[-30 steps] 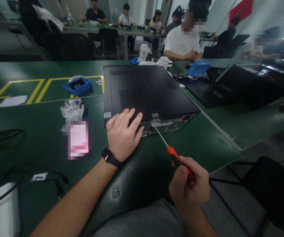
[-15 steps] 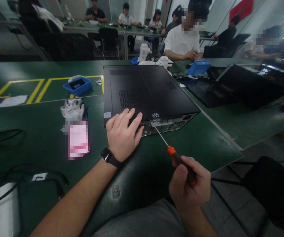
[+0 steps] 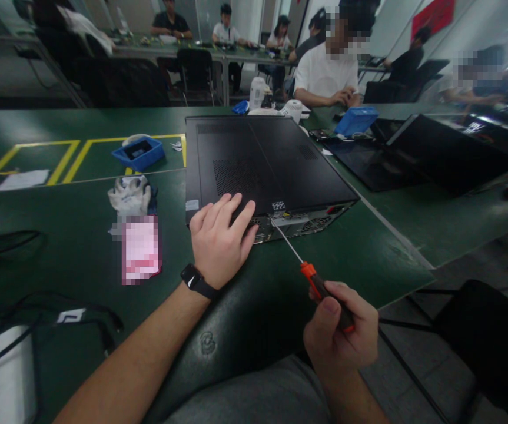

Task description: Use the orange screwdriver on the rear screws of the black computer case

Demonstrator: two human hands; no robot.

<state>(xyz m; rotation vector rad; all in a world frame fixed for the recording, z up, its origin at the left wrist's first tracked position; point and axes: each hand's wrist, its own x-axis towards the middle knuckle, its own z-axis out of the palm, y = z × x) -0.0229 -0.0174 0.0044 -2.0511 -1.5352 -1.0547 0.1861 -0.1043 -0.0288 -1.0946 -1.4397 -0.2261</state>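
A black computer case (image 3: 275, 159) lies on its side on the green table, its back panel with vents and ports facing me. My left hand (image 3: 222, 241) rests on the case's near edge, fingers spread over the top and the thumb down by the back panel. My right hand (image 3: 344, 327) is wrapped round the handle of an orange and black screwdriver (image 3: 308, 270). The thin shaft slants up and left, its tip at the back panel's upper edge, just right of my left thumb. What the tip touches is too small to make out.
Left of the case lie white gloves (image 3: 130, 197), a blurred pink item (image 3: 141, 250) and a blue bin (image 3: 139, 154). Black cables (image 3: 90, 321) and a white device (image 3: 4, 377) are at lower left. Dark panels (image 3: 448, 153) lie to the right. A person (image 3: 328, 70) sits across the table.
Almost nothing differs. My right hand and the screwdriver handle have shifted very slightly right; the left hand and the case stay in place.
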